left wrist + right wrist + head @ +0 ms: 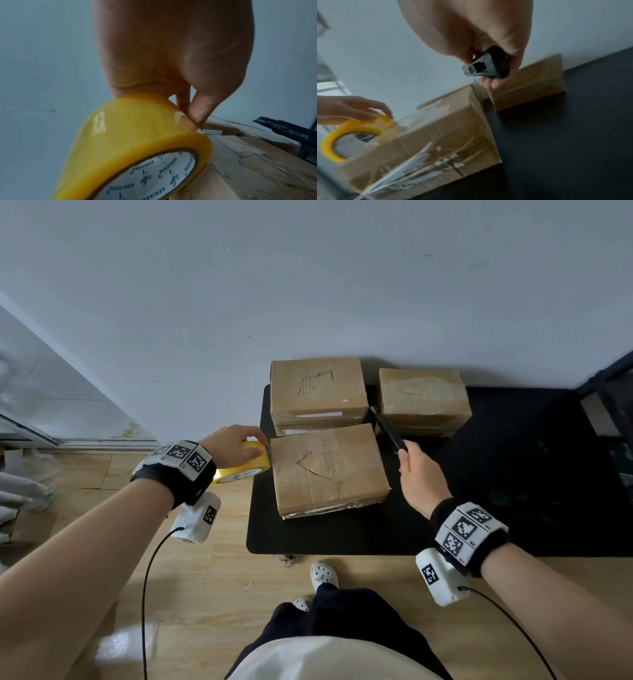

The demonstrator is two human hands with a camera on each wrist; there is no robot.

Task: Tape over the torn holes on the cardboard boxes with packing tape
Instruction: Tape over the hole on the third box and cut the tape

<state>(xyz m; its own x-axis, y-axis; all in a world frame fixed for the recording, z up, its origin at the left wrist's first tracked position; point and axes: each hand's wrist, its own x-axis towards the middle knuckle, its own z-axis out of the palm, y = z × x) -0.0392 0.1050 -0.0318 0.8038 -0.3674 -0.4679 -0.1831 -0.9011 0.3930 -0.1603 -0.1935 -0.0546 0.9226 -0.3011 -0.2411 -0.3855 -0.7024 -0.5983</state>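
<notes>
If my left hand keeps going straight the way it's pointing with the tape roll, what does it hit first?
Most likely the nearest cardboard box: the left hand points right, holding the yellow tape roll at that box's left edge. The roll looks to be touching it already, though depth is unclear.

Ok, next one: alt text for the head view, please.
Seen from above, a left hand grips a yellow tape roll at the left edge of the nearest cardboard box, while the right hand holds a black utility knife. Two more boxes sit behind on a black mat.
</notes>
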